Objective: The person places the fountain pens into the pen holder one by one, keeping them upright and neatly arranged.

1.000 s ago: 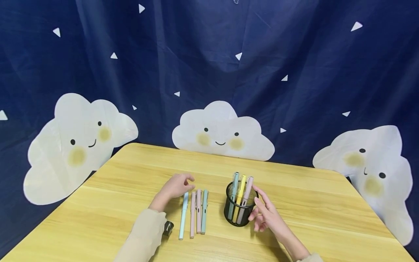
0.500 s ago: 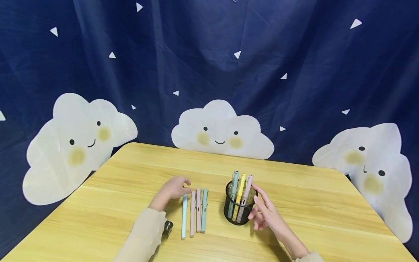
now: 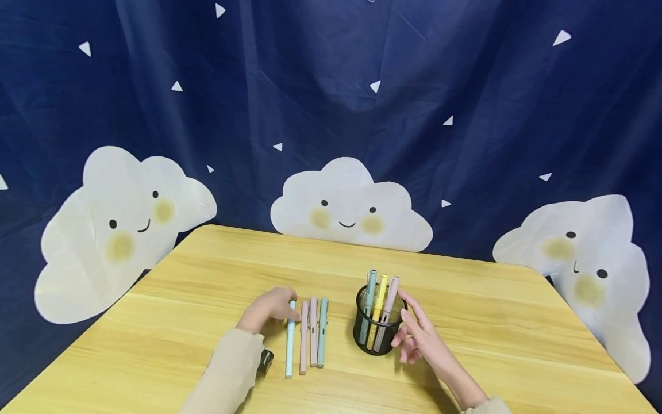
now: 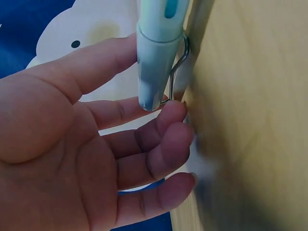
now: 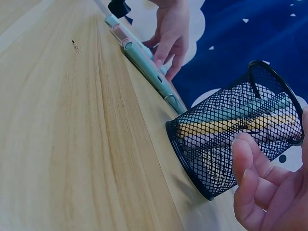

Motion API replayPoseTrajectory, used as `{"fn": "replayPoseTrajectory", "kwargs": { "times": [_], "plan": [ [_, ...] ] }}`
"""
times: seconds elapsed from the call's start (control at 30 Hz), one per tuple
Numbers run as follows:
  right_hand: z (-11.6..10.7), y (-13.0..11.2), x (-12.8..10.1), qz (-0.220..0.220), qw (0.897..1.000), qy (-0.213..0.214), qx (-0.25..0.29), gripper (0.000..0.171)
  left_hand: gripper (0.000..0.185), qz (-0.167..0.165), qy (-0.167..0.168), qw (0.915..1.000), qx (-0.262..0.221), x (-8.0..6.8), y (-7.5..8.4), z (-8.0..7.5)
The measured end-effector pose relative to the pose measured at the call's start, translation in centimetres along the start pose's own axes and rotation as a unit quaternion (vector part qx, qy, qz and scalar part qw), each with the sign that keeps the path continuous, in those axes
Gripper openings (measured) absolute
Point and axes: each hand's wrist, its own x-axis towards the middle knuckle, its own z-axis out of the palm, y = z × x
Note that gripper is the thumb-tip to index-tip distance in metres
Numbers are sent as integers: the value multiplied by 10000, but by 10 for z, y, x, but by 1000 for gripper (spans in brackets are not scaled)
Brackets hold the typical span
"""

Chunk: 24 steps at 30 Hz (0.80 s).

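1. Judging from how things lie, the work looks less than half done: three pens, a teal pen [image 3: 372,283], a yellow pen [image 3: 383,285] and a pale lilac pen [image 3: 393,287], lean inside the pen holder [image 3: 380,351].
2. Four remain outside, lying to the person's left of the pen holder: an other teal pen [image 3: 323,336] nearest it, then a second mauve pen [image 3: 313,336], a first mauve pen [image 3: 303,342] and, farthest, a light-blue pen [image 3: 289,348].
3. The left hand [image 3: 271,305], left of the pen holder, has thumb and index finger at the light-blue pen's far end; whether they pinch it, one cannot tell.
4. The right hand [image 3: 421,339] is at the pen holder's right side, its fingers bent; how firmly it holds, if at all, one cannot tell.
5. Only the left wrist view shows the light-blue pen's metal clip [image 4: 186,47] clearly; the pen holder is out of that view.
6. The right wrist view shows a small dark mark [image 5: 76,47] on the tabletop [image 5: 72,144], away from the pen holder, that the head view does not reveal.
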Motion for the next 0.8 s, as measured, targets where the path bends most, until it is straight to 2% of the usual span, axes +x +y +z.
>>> {"fn": "replayPoseTrajectory", "kwargs": {
  "times": [0.53, 0.8],
  "plan": [
    [1, 2, 1, 74, 9999, 95, -32, 49, 48, -191, -131, 9997, -42, -2, 1, -1],
    [1, 0, -1, 15, 10000, -6, -59, 50, 26, -98, -11, 9994, -335, -3, 0, -1]
  ]
}}
